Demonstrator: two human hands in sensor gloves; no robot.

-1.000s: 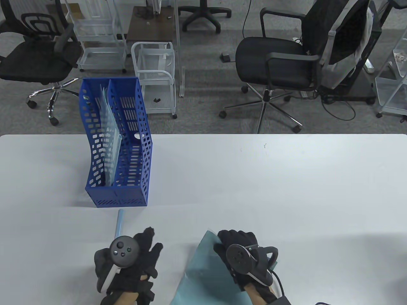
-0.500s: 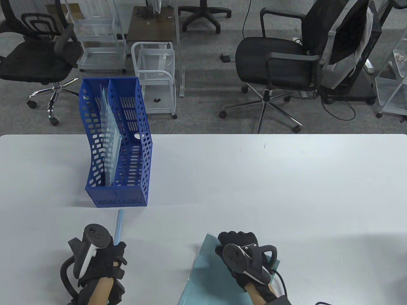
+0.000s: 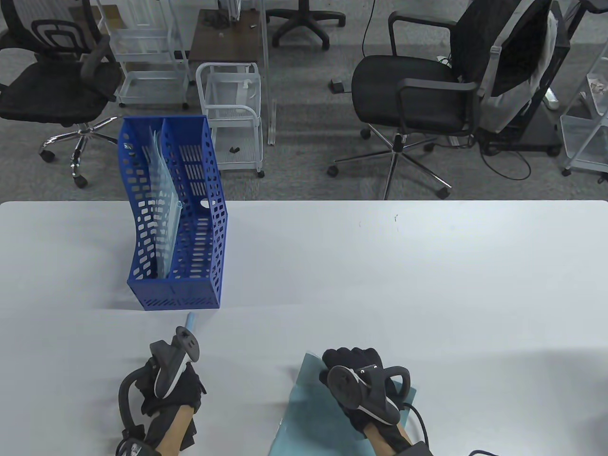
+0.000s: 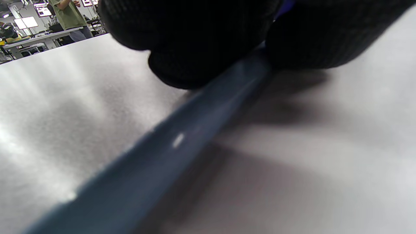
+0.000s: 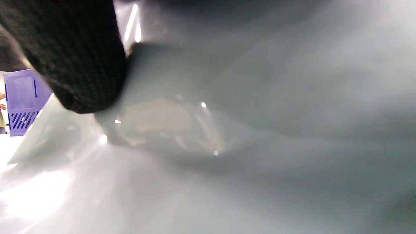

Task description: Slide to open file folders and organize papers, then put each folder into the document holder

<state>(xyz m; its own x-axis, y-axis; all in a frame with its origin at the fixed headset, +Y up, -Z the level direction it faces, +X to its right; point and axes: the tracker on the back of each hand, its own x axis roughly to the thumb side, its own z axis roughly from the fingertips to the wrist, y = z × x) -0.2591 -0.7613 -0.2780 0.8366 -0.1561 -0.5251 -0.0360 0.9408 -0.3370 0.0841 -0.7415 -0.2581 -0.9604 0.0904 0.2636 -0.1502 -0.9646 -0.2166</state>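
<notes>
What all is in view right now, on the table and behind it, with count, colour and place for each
document holder: one, blue, left part of the table, pale folders standing in its left slot
slide bar: one, light blue, just in front of the holder
file folder: one, teal, flat at the near edge, right of centre
table: one, white
office chairs: at least two, black, on the floor behind
wire carts: several, white, on the floor behind
left hand: black glove, fingers pinch the slide bar
right hand: black glove, rests on the file folder
</notes>
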